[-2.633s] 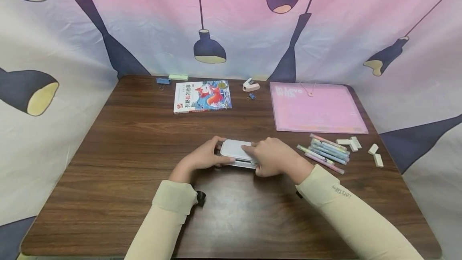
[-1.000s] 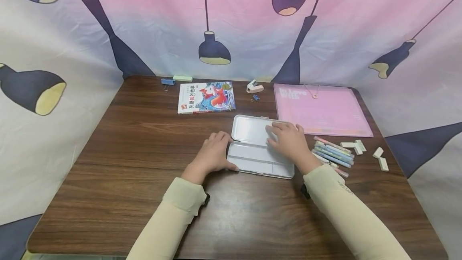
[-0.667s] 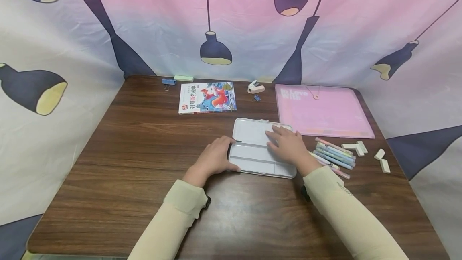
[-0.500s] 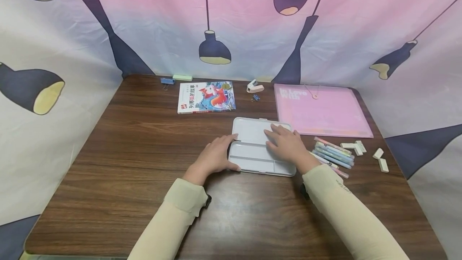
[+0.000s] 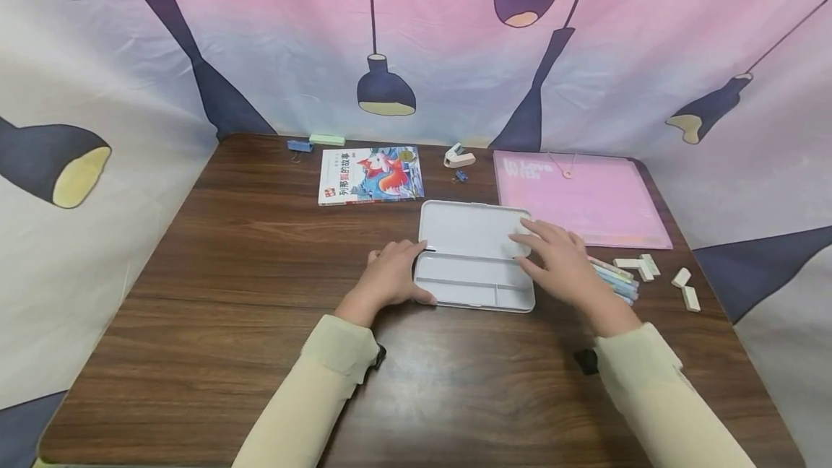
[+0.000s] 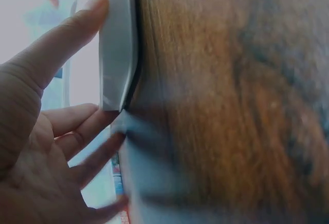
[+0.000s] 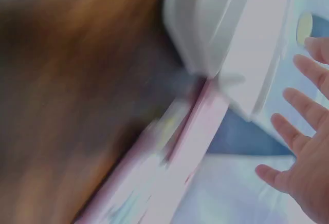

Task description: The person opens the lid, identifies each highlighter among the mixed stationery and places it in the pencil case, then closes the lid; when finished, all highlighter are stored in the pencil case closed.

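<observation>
A white metal pencil case (image 5: 455,271) lies unfolded on the table, its lid (image 5: 471,231) laid back and its divided tray bare. My left hand (image 5: 388,276) holds the left end of the tray, thumb at the front edge and fingers at the back corner. In the left wrist view the thumb (image 6: 77,34) presses the case's side wall (image 6: 117,44). My right hand (image 5: 559,262) hovers at the case's right end with spread fingers, which hold nothing in the right wrist view. Behind that hand, several coloured pens (image 5: 617,280) are partly hidden.
A pink folder (image 5: 578,201) lies at the back right, with several white blocks (image 5: 682,287) in front of it. A picture book (image 5: 370,175), a small stapler (image 5: 459,157), blue binder clips (image 5: 300,145) and a pale green bar (image 5: 327,140) lie along the back of the table.
The pencil case was closed between both hands; now it is unfolded. My right hand has lifted off the lid and moved right, while my left hand stays at the case's left end.
</observation>
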Tool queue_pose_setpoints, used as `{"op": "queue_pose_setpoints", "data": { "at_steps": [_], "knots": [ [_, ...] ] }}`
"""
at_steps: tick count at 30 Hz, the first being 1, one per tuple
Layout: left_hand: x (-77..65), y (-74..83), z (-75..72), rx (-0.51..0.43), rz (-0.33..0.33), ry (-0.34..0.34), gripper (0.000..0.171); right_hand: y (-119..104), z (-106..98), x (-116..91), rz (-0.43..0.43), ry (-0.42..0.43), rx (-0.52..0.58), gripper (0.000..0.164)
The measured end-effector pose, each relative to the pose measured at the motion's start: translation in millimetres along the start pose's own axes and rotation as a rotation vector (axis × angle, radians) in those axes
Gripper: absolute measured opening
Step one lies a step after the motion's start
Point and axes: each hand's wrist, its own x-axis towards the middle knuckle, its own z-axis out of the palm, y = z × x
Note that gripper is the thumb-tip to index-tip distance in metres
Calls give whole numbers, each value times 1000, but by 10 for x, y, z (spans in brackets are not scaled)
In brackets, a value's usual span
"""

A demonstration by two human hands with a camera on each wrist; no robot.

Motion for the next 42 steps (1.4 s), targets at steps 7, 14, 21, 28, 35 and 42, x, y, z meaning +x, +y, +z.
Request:
{"op": "queue_pose_setpoints", "data": {
  "at_steps": [7,14,21,28,35,42],
  "knots": [
    [52,3,-26,-46,-34,6,102,362,22,-608,187,21,-30,39],
    [63,5,-65,-62,-70,-6,103,581,-22,-987,332,18,-49,41],
    [85,18,-66,-71,-88,-19,103,664,-45,-1099,426,9,-102,44],
    [122,53,-56,-78,-86,-36,102,715,-44,-1158,509,-79,-53,21],
    [174,68,-25,-80,-72,-50,103,742,-58,-1206,548,-123,-27,13],
    [207,49,7,-93,-69,-58,103,647,-209,-1197,575,-83,96,32]
  ]
}}
